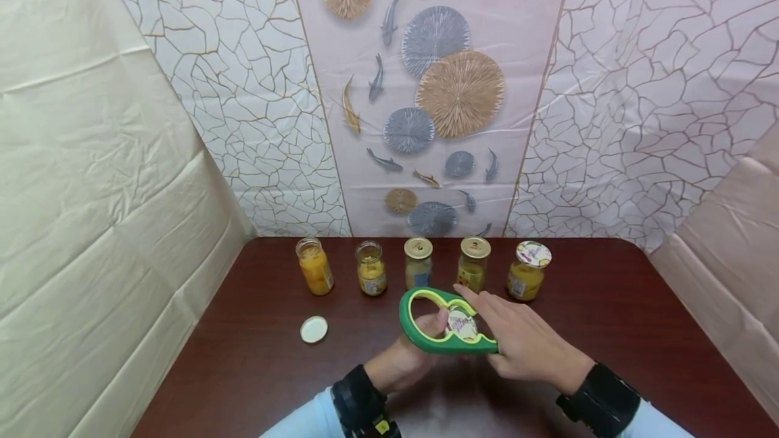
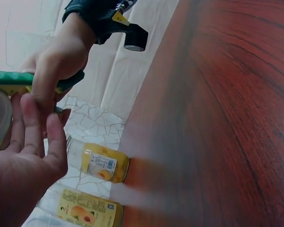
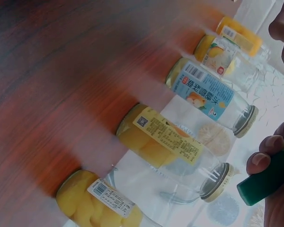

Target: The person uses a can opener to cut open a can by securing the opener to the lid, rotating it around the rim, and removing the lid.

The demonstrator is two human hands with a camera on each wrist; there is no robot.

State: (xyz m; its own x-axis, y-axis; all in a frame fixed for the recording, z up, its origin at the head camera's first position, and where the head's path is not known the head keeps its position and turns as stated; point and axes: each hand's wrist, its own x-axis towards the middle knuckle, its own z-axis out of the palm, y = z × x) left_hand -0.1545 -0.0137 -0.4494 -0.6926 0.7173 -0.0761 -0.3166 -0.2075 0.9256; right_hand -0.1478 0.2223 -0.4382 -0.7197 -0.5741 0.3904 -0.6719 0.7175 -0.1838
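Observation:
A green jar opener (image 1: 409, 330) with a lime-green scalloped inner edge is held level above the table. My right hand (image 1: 528, 333) grips its right end, with fingertips curled over the green handle (image 3: 265, 184) in the right wrist view. Within the opener's loop sits a printed jar lid (image 1: 462, 324). My left hand (image 1: 404, 360) comes from below, its thumb up through the loop and on the lid's edge. Its fingers (image 2: 33, 123) reach up beneath the lid in the left wrist view, so the lid is pinched between thumb and fingers.
Along the table's back edge stand several fruit jars. An orange jar (image 1: 315, 269) and a yellow jar (image 1: 371, 272) have no lids. Gold lids top the blue-labelled jar (image 1: 418, 269) and its neighbour (image 1: 471, 265); a printed lid covers the rightmost jar (image 1: 526, 276). A loose white lid (image 1: 314, 330) lies front left.

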